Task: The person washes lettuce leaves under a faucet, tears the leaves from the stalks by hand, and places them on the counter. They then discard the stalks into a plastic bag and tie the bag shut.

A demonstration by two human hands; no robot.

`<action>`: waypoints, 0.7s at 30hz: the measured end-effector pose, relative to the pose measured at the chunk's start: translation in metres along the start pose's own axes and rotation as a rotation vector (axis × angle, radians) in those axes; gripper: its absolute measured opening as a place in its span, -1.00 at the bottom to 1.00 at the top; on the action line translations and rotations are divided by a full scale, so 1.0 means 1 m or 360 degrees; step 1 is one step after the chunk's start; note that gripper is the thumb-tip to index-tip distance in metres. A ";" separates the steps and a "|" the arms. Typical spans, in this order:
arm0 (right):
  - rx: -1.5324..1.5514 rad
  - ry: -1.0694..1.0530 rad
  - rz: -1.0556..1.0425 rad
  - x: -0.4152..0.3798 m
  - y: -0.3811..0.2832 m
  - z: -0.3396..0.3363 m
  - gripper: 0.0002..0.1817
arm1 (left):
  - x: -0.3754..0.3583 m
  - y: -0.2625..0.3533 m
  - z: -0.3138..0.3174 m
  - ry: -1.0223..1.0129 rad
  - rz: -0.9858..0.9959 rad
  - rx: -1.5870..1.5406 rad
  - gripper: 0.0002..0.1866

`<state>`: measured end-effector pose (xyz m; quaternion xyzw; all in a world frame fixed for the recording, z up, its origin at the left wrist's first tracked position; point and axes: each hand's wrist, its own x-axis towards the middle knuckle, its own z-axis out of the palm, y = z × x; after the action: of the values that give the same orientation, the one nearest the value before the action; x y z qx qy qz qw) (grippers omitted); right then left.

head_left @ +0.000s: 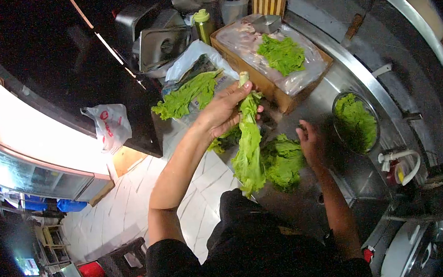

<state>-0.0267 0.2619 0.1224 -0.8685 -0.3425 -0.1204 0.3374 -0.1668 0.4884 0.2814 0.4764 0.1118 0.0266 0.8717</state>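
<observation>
My left hand (224, 109) pinches a head of lettuce (249, 154) by its pale stem end, its green leaves hanging down. To the right, my right hand (311, 144) is apart from it, fingers loosely bent and spread with nothing visible in them. Below and between the hands, loose lettuce leaves (284, 167) lie on the dark metal counter. Right of my right hand stands a round metal bowl (378, 126) with cut or torn lettuce (355, 120) inside. More lettuce (192, 94) lies on a plastic bag at the left.
A cardboard box (286, 102) lined with clear plastic holds pale contents and a lettuce piece (281, 54). Behind it are a green bottle (202, 26) and metal pans (162, 48). A faucet (403, 163) sits at the right. A white plastic bag (108, 126) hangs at the left.
</observation>
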 end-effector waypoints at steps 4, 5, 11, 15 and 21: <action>0.0954 -0.0561 0.0386 0.014 -0.114 -0.064 -0.78 | 0.011 -0.007 0.014 0.0304 0.0146 0.0269 -0.63; 0.0946 -0.0549 0.0391 0.010 -0.120 -0.063 -0.78 | 0.014 -0.009 0.017 0.0373 0.0209 0.0336 -0.61; 0.0914 -0.0649 0.0119 0.012 -0.118 -0.066 -0.82 | 0.016 -0.004 0.025 0.0437 0.0527 0.0727 -0.63; 0.0811 -0.0475 -0.0025 0.024 -0.135 -0.087 -0.80 | 0.006 0.002 0.037 0.0383 0.0349 0.0658 -0.64; 0.0619 -0.0214 -0.0533 0.037 -0.135 -0.086 -0.79 | 0.008 -0.009 0.043 0.0406 0.0237 0.0228 -0.69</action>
<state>-0.0888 0.2957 0.2704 -0.7247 -0.5198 -0.0485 0.4498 -0.1503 0.4488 0.2952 0.5371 0.1877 0.1433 0.8097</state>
